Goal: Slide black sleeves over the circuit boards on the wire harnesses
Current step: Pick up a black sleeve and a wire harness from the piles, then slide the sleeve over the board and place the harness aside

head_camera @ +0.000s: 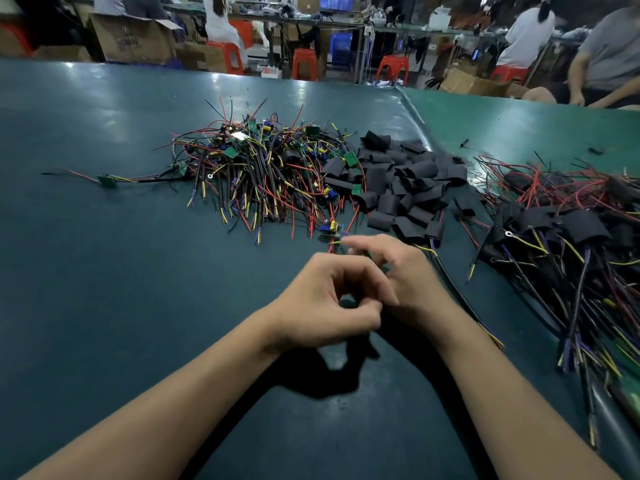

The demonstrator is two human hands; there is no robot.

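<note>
My left hand (pixel 325 306) is curled, and its thumb and fingers pinch a small dark piece that looks like a black sleeve (pixel 347 301). My right hand (pixel 408 271) sits just beside it, touching it, with blurred fingers curled round a wire harness (pixel 457 292) whose black cable trails off to the lower right. That harness's circuit board (pixel 330 226), with blue and yellow parts, lies just beyond my right fingertips. Much of the sleeve is hidden by my fingers.
Beyond my hands on the green table (pixel 104 271) lies a pile of bare harnesses (pixel 259 161), with loose black sleeves (pixel 398 181) heaped to its right. Sleeved harnesses (pixel 571 237) are piled at the far right. A lone harness (pixel 107 180) lies at the left. Other people sit in the background.
</note>
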